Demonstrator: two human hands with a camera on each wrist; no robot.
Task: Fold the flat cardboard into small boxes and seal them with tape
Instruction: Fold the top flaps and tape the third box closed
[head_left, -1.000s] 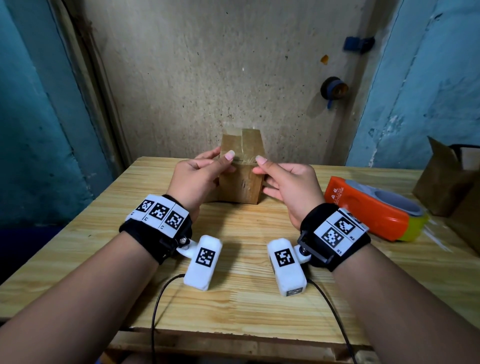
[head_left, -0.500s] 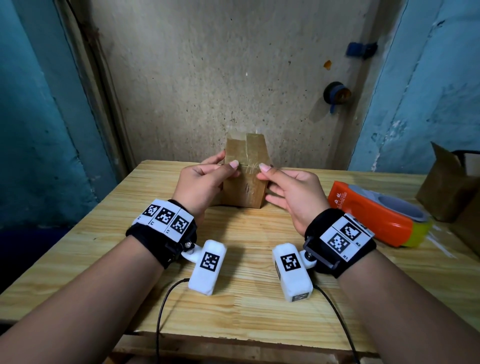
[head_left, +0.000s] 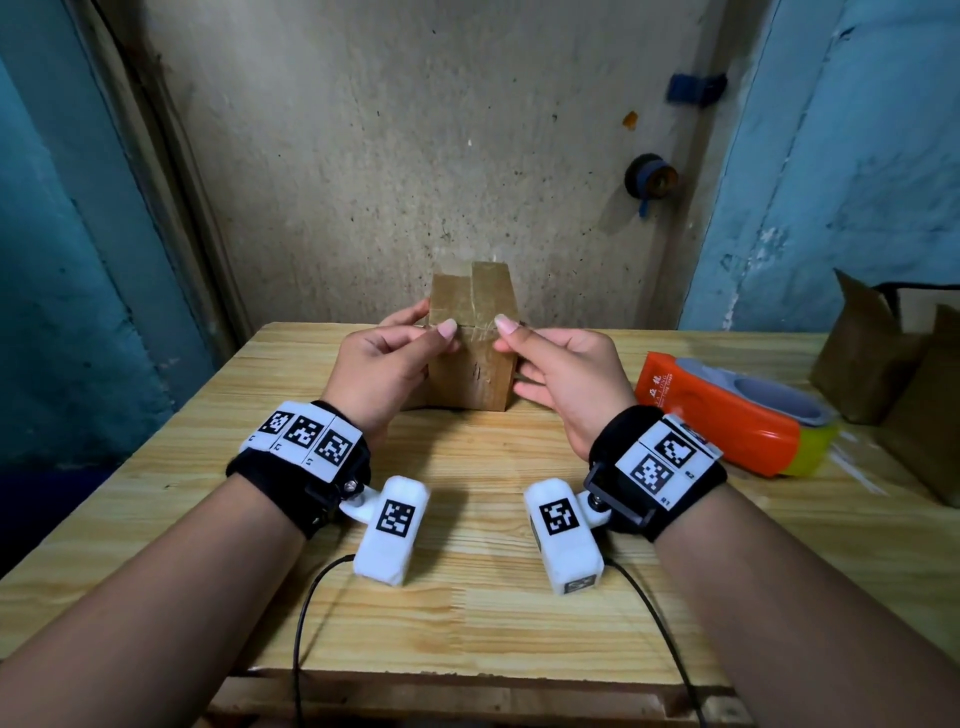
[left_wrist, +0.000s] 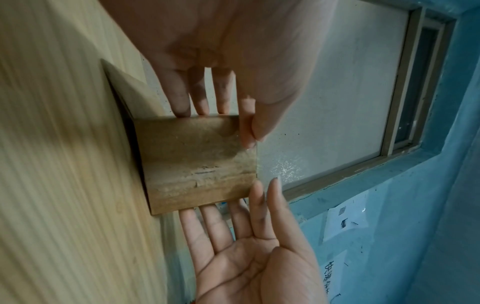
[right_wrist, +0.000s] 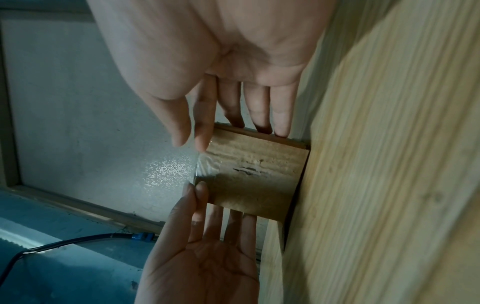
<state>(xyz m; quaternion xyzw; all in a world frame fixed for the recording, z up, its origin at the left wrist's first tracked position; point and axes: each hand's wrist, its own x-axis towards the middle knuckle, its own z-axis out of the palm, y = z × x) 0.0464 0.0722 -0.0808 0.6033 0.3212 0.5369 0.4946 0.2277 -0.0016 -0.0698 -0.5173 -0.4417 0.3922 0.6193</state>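
Observation:
A small brown cardboard box (head_left: 470, 374) (left_wrist: 192, 164) (right_wrist: 254, 176) stands on the wooden table (head_left: 467, 597), its top flaps folded down. Clear tape (head_left: 480, 312) runs along the top seam and down over the front edge. My left hand (head_left: 384, 364) (left_wrist: 246, 131) lies along the box's left side with straight fingers, thumb tip on the top front edge. My right hand (head_left: 556, 374) (right_wrist: 192, 137) mirrors it on the right side, thumb pressing the same edge beside the tape. The box's back is hidden.
An orange tape dispenser (head_left: 727, 421) lies on the table right of my right wrist. Folded brown cardboard pieces (head_left: 883, 364) stand at the table's right edge. A wall stands just behind the box.
Both thumbs stay on the box's top front edge and the box stays in place. Only the head view has shifted a little.

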